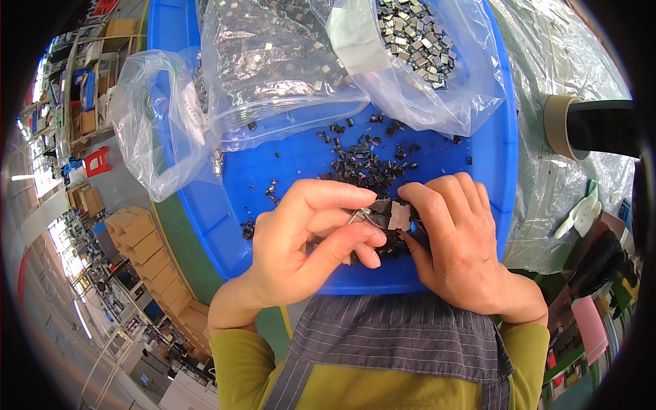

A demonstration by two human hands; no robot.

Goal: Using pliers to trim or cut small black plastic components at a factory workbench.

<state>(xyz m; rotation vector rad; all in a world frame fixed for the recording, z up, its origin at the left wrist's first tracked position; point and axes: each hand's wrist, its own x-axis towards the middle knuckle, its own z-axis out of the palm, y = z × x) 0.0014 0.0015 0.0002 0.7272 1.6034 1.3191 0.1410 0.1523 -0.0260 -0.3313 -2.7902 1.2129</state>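
Both hands meet over the near edge of the blue tray (205, 205), just above the person's striped apron (403, 328). The left hand (307, 239) has thumb and forefinger pressed together on a small silvery metal piece (360, 216). The right hand (458, 239) pinches a little grey block (398, 214) with dark plastic under it, touching the metal piece. Loose black bits (365, 160) lie scattered across the middle of the tray. At the far edge sit clear bags (287, 68), one open and full of square metal pieces (413, 37).

The grip looks fiddly to me: such a small piece could slip from the fingertips and vanish among the black bits below. A careless elbow might also tip the open bag and spill it.
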